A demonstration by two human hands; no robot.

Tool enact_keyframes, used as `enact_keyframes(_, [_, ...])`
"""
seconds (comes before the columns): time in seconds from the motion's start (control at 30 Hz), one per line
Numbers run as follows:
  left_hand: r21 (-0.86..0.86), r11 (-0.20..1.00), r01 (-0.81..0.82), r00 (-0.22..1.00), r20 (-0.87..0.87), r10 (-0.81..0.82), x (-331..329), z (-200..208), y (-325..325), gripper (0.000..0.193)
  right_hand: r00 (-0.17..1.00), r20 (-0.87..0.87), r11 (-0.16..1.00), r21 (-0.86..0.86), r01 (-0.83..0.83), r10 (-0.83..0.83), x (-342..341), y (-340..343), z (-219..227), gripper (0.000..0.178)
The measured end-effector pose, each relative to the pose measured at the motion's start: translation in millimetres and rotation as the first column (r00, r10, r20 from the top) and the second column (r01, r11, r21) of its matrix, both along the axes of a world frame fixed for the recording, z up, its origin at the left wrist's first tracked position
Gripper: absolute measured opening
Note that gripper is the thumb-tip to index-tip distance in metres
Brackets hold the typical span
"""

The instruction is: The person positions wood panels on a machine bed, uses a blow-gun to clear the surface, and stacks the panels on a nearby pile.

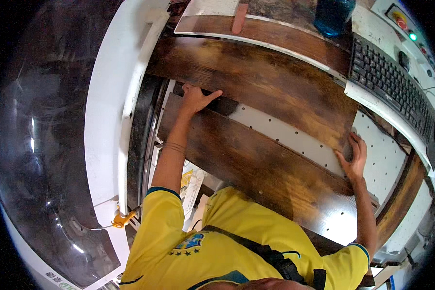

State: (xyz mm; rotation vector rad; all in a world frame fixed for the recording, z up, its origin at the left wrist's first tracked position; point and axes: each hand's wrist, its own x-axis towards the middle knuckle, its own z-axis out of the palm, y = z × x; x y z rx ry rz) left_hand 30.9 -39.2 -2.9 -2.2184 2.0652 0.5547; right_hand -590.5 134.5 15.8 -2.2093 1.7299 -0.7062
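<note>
A long brown-stained wooden board [246, 72] lies across the far side of the work area. My left hand [196, 99] touches its near edge towards the left end, thumb stretched out and fingers partly folded. At the board's near right corner, my right hand [354, 157] grips the wood, with the thumb at the near edge and fingertips against the end. Nearer to me lies a second brown wooden board [256, 159], glossy with reflected light at its right. Between the two boards shows a strip of white surface [275, 133] dotted with small holes.
At the right are a black keyboard [391, 87], a mouse [404, 61] and a control panel with a red button [400, 20]. A blue container [332, 19] and a reddish bar [240, 18] stand beyond the boards. A white rail [130, 106] runs along the left.
</note>
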Motion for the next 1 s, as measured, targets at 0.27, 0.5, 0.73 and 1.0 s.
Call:
enact_keyframes(0.27, [-0.057,0.998,-0.031,0.992,0.119,0.038,-5,5,3,0.106,0.996,0.086,0.999,0.016,0.037,-0.038,-5,5,-12,0.062])
enact_keyframes(0.5, [-0.013,0.995,-0.101,0.985,0.138,0.102,-16,14,1,0.116,0.996,0.065,0.997,-0.039,0.059,-0.057,0,2,-2,0.059])
enact_keyframes(0.73, [0.052,0.996,-0.068,0.989,0.135,0.06,-10,6,-6,0.11,0.997,0.044,0.997,-0.048,0.058,-0.056,3,1,-2,0.055])
enact_keyframes(1.0, [0.112,0.987,-0.114,0.988,0.113,0.101,-7,1,-7,0.104,0.997,-0.034,0.994,-0.083,0.072,-0.075,2,5,4,0.05])
